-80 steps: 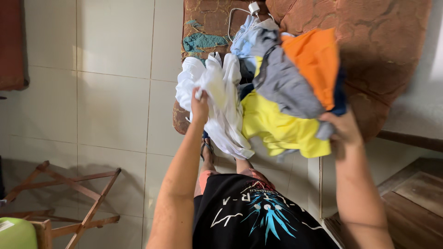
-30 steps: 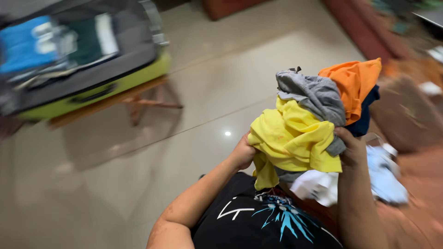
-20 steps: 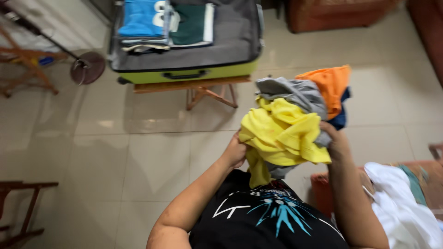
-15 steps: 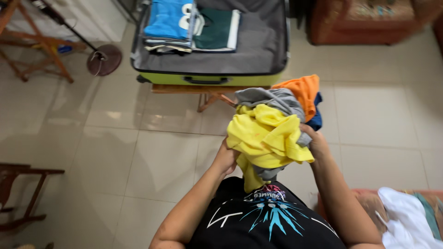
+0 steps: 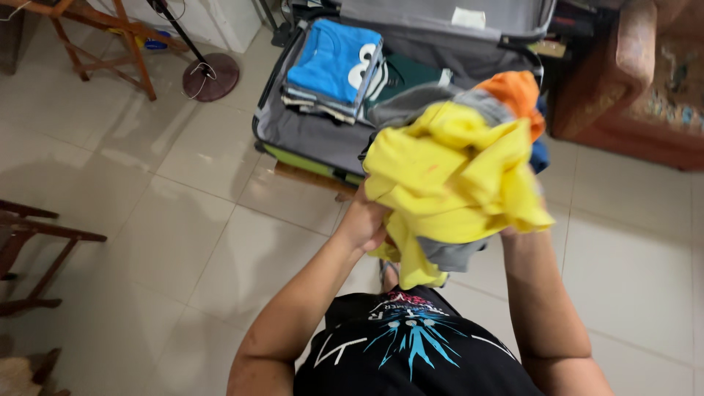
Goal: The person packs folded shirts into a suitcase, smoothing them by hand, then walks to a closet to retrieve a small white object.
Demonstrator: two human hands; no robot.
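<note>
Center frame: both hands, left hand [image 5: 363,224] and right hand [image 5: 513,233] (mostly hidden), closed under a clothes bundle [image 5: 451,172] held chest-high. Step: carrying. Open suitcase [image 5: 308,136] sits upper center; next needs lowering the pile in beside the folded shirts [image 5: 334,70].

Setting was a home living space: pale tiled floor [image 5: 183,220], open suitcase [image 5: 323,139] of folded clothes far, brown upholstered sofa [image 5: 631,81] far right, wooden rack [image 5: 95,29] far left.

We wear a black T-shirt [image 5: 411,359] printed with a blue starburst design, white angular strokes either side of that starburst and small red lettering above it, our forearms bare.
</note>
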